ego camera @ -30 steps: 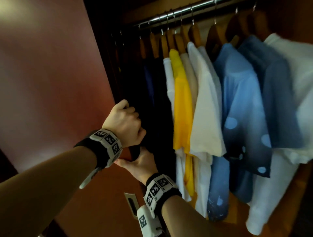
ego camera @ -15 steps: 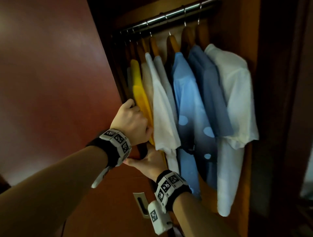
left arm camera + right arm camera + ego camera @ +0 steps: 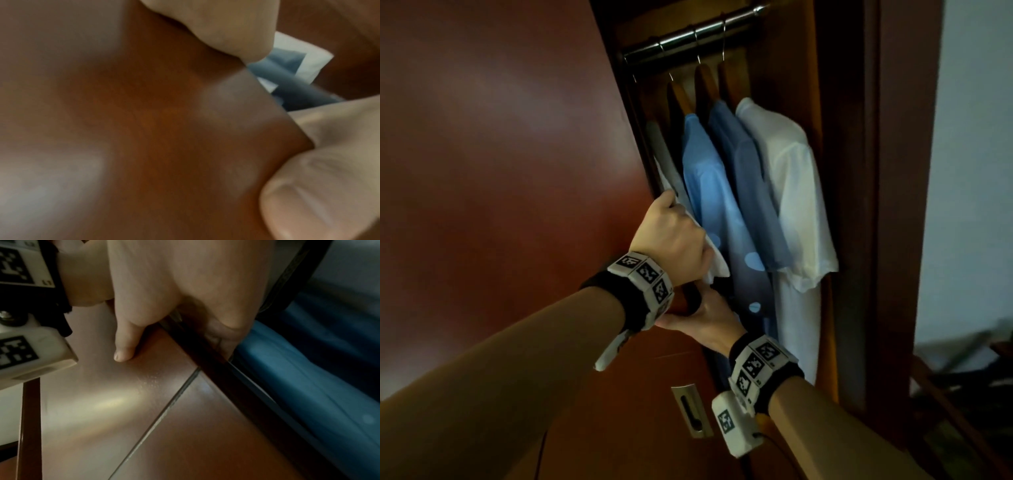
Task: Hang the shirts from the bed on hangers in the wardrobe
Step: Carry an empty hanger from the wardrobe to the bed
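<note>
The sliding wardrobe door point(image 3: 517, 171) covers most of the opening. In the gap that is left, a light blue spotted shirt point(image 3: 709, 192), a darker blue shirt point(image 3: 750, 178) and a white shirt point(image 3: 791, 192) hang on wooden hangers point(image 3: 705, 85) from the metal rail point(image 3: 695, 34). My left hand point(image 3: 671, 240) grips the door's right edge with its fingers curled behind it. Just below, my right hand point(image 3: 705, 322) grips the same edge. In the right wrist view my thumb point(image 3: 123, 345) lies on the door face point(image 3: 144, 402) beside the blue shirt point(image 3: 308, 386).
A recessed metal pull point(image 3: 690, 411) is set in the door below my hands. The wardrobe's dark side frame point(image 3: 859, 205) stands right of the shirts, with a pale wall point(image 3: 969, 171) beyond it. Dark clutter lies low at the far right.
The door has slid to the right with both hands on its edge. It now hides the dark, yellow and most white shirts, and the opening is much narrower.
</note>
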`<state>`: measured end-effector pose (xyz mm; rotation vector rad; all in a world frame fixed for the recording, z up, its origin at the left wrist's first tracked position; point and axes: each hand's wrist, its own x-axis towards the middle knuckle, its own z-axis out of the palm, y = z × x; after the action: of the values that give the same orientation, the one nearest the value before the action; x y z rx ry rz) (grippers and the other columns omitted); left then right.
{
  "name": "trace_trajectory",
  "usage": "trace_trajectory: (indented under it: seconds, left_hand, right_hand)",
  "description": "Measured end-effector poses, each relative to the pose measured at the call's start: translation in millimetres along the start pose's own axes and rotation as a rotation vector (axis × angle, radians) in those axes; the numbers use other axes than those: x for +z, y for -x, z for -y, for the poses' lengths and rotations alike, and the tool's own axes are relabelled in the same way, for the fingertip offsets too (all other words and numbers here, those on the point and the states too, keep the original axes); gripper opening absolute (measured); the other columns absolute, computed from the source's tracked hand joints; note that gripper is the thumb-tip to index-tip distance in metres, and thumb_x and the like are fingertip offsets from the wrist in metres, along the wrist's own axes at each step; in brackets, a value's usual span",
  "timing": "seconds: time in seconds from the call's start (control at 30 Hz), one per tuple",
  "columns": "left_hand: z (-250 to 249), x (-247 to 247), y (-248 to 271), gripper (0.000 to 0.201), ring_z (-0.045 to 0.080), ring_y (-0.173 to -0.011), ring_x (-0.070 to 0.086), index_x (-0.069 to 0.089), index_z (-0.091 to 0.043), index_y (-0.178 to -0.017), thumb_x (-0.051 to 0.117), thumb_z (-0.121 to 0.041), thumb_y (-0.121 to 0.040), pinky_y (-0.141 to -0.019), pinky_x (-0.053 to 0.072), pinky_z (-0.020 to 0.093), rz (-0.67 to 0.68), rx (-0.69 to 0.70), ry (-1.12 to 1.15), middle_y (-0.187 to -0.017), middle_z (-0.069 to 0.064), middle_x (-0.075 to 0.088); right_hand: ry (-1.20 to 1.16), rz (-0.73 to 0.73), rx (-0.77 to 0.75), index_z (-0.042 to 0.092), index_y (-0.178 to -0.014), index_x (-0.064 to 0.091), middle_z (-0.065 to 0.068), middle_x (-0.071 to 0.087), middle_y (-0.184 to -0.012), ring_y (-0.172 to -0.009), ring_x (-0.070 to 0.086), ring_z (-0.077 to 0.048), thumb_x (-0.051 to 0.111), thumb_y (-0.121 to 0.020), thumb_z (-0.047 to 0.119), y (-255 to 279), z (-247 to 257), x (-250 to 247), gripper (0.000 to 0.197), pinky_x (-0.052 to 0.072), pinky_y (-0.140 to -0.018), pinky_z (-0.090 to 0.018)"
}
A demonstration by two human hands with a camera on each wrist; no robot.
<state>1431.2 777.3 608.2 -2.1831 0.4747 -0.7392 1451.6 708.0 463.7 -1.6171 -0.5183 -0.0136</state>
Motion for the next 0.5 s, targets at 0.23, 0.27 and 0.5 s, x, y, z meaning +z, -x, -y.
trace_trajectory:
  seconds: [0.23, 0.27, 0.5]
  left_hand:
    - [-22, -23, -22, 0.047, 0.021, -0.065, 0.045, 0.037, -0.017, -0.051, 0.032, -0.039, -0.093, -0.095, 0.026, 0.04, -0.003, 0.044, 0.038, -0.058, 0.002, 0.058]
    - [-25, -26, -25, 0.047, 0.021, -0.064, 0.044, 0.037, -0.017, -0.051, 0.032, -0.039, -0.093, -0.098, 0.026, 0.041, -0.005, 0.05, 0.035, -0.058, 0.004, 0.056]
    - [-41, -44, -40, 0.046, 0.018, -0.056, 0.042, 0.05, -0.02, -0.054, 0.034, -0.035, -0.095, -0.091, 0.025, 0.042, 0.003, 0.141, -0.001, -0.05, -0.004, 0.046]
  right_hand:
    - [-0.01, -0.048, 0.066, 0.031, -0.139, 0.051, 0.019, 0.057, -0.132, -0.126, 0.049, -0.002, 0.091, -0.063, 0.046, 5, -6, -29, 0.088, 0.04, -0.11, -0.031]
    - [-0.019, -0.046, 0.058, 0.03, -0.139, 0.052, 0.02, 0.058, -0.132, -0.125, 0.05, -0.001, 0.091, -0.061, 0.046, 6, -5, -33, 0.088, 0.04, -0.112, -0.034]
    - [0.01, -0.057, 0.05, 0.026, -0.143, 0.048, 0.016, 0.057, -0.138, -0.131, 0.049, -0.005, 0.087, -0.046, 0.07, 14, -3, -62, 0.114, 0.041, -0.113, -0.039]
